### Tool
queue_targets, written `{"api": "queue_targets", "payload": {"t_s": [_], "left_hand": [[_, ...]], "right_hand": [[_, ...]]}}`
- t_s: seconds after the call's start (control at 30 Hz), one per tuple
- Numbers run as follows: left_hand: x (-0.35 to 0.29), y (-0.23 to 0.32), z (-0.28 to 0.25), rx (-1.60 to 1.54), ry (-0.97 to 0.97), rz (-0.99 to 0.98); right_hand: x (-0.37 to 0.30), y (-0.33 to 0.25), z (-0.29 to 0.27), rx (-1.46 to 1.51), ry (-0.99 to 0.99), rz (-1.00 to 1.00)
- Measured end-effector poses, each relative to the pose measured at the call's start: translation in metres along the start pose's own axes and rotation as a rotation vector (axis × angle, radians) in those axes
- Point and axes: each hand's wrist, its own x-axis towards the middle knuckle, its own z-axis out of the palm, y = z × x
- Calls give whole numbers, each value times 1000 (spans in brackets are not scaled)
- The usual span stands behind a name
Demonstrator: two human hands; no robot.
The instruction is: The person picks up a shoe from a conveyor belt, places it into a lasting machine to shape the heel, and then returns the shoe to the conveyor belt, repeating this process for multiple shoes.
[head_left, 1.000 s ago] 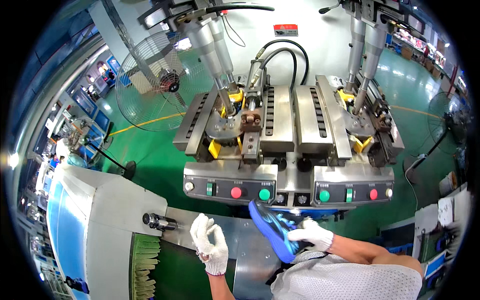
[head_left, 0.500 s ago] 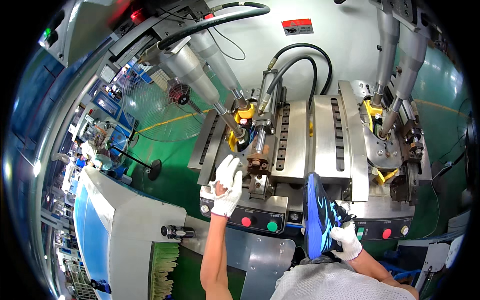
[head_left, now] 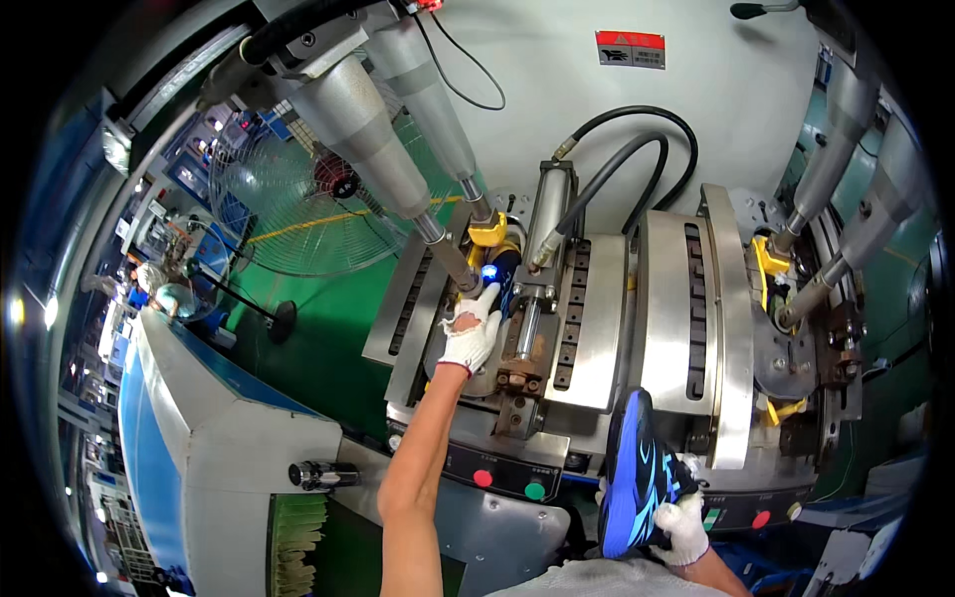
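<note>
My left hand [head_left: 470,331], in a white knit glove worn open at the back, reaches into the left press station. Its fingers stretch forward, at the near end of a dark blue shoe [head_left: 505,273] under the metal rods; whether they touch it I cannot tell. A blue light spot shines beside the fingertips. Low at the right, my gloved right hand [head_left: 682,529] is shut on a black and blue sports shoe [head_left: 642,483]. This shoe stands toe up, its bright blue sole facing left. The right station [head_left: 786,343] has yellow pads around its rods.
Steel blocks [head_left: 594,328] and a hydraulic cylinder [head_left: 550,214] with black hoses stand between the stations. Red and green buttons [head_left: 534,491] line the front panel. A floor fan [head_left: 333,174] stands behind at left. A black cylinder [head_left: 323,475] lies on the left-hand ledge.
My left hand has moved forward to the shoe in the left station, where more of that shoe now shows. The right hand still holds its shoe. The view has shifted closer.
</note>
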Motion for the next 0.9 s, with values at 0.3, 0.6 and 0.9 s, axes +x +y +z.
{"api": "queue_targets", "payload": {"t_s": [0.3, 0.6, 0.9], "left_hand": [[70, -40, 51, 116, -16, -137], [-22, 48, -101, -15, 254, -141], [-321, 65, -134, -90, 332, -469]], "right_hand": [[-19, -14, 4, -5, 44, 30], [7, 20, -7, -334, 176, 36], [277, 79, 153, -125, -41, 111]]}}
